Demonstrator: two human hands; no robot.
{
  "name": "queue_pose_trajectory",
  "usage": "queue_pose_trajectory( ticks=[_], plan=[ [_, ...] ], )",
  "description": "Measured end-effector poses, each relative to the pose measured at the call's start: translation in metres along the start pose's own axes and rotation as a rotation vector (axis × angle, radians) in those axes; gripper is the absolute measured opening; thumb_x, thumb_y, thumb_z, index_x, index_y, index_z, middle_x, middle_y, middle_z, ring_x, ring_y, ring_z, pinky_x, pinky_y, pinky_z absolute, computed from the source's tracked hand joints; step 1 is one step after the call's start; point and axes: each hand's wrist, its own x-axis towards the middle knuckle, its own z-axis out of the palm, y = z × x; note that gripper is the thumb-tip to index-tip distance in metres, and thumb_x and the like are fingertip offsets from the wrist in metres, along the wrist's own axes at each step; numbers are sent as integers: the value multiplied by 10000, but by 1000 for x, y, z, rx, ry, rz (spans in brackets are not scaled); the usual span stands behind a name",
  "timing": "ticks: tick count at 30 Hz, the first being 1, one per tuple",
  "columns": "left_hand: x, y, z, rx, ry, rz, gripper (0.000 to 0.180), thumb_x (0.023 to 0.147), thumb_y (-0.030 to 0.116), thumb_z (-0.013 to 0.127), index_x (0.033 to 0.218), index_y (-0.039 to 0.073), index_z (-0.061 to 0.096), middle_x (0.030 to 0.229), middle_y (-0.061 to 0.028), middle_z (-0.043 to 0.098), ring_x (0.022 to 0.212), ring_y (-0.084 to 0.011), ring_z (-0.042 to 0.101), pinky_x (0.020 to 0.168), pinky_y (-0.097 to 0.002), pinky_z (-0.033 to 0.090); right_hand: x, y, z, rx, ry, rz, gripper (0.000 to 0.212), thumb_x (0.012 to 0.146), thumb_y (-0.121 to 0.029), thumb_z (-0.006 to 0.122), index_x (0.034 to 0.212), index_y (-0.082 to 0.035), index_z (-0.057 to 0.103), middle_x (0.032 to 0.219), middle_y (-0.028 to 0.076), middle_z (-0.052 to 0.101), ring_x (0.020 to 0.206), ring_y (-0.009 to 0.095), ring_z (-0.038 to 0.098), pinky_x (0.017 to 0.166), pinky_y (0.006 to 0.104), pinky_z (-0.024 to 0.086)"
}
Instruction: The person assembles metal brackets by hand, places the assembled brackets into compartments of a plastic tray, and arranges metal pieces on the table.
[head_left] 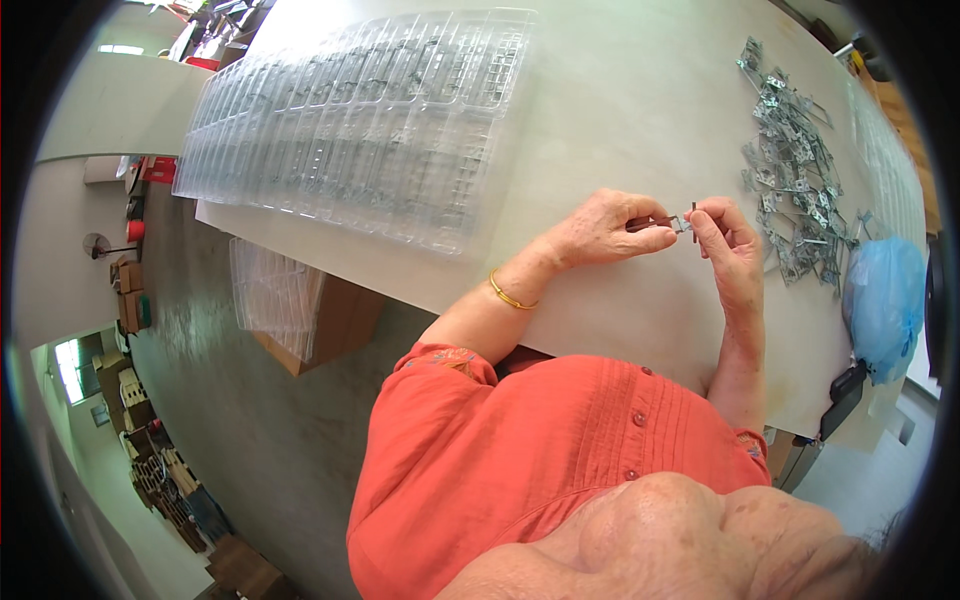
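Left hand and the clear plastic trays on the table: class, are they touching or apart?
Apart: the head view shows a strip of pale tabletop between the left hand and the clear plastic trays.

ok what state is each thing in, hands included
Left hand, pinched shut on a dark slim piece
Right hand, pinched shut on a dark bar
Metal parts, heaped loosely on the table
Clear trays, laid out, contents unclear
Blue bag, bulging
Gold bracelet, worn
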Motion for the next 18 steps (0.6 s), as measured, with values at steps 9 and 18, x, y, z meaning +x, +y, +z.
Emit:
queue_pose_trajectory(
  ticks=[9,18],
  plan=[
    [1,-8,9,-142,-22,120,360,957,359,655,1061,22,731,693,-15,598,661,-102,546,634,-271,448,2,-6,-1,152,226,72,110,1018,-159,617,1064,-73,669,764,-29,584,636,23,495,533,196,381],
    [0,-3,-7,-614,23,-21,468,1042,359,471,1072,-48,698,631,-8,523,586,-88,458,558,-251,351,0,-4,4,106,20,113,183,1027,-242,619,1097,-79,663,698,-53,559,610,19,488,515,190,381]
  ],
)
